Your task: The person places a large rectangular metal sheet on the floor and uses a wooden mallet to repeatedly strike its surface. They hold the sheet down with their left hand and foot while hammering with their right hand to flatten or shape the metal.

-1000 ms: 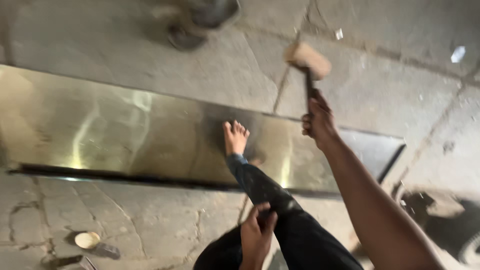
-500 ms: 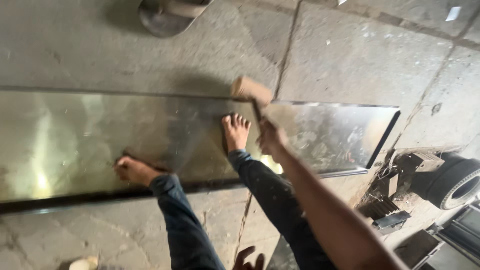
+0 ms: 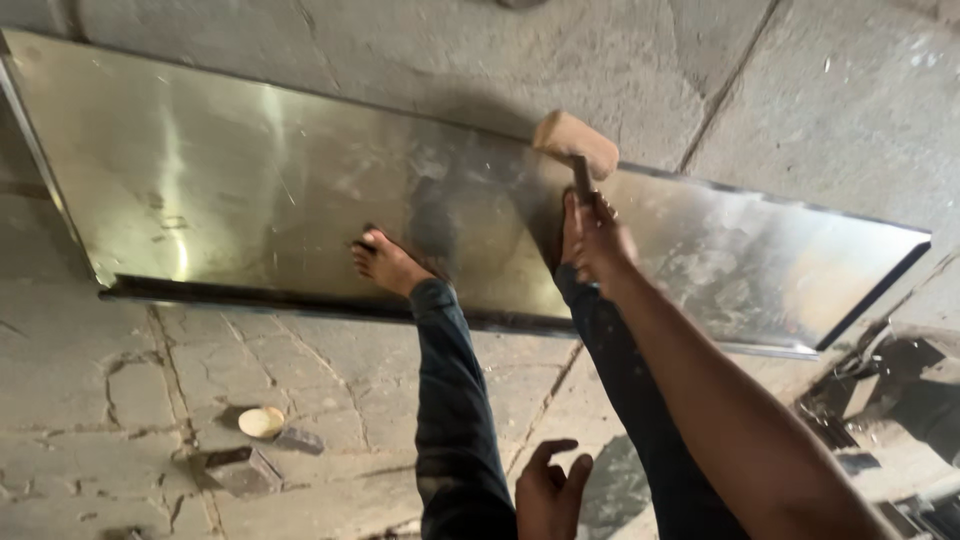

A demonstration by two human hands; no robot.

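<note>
My right hand (image 3: pixel 598 238) grips the dark handle of a mallet with a pale wooden head (image 3: pixel 575 140). The head hangs over the far edge of a long shiny metal sheet (image 3: pixel 250 180) that lies flat on the stone floor. Both my bare feet stand on the sheet. The left foot (image 3: pixel 386 264) is near its front folded edge, and the right foot is mostly hidden behind my right hand. My left hand (image 3: pixel 550 492) is low in view beside my left leg, fingers apart and holding nothing.
A small round pale object (image 3: pixel 262 422) and a grey metal block (image 3: pixel 238 470) lie on the cracked stone floor in front of the sheet. Dark machine parts (image 3: pixel 900 400) sit at the right, past the sheet's slanted end.
My left foot has stepped onto the sheet beside the right one. The mallet has come down from a raised position to just over the sheet's far edge.
</note>
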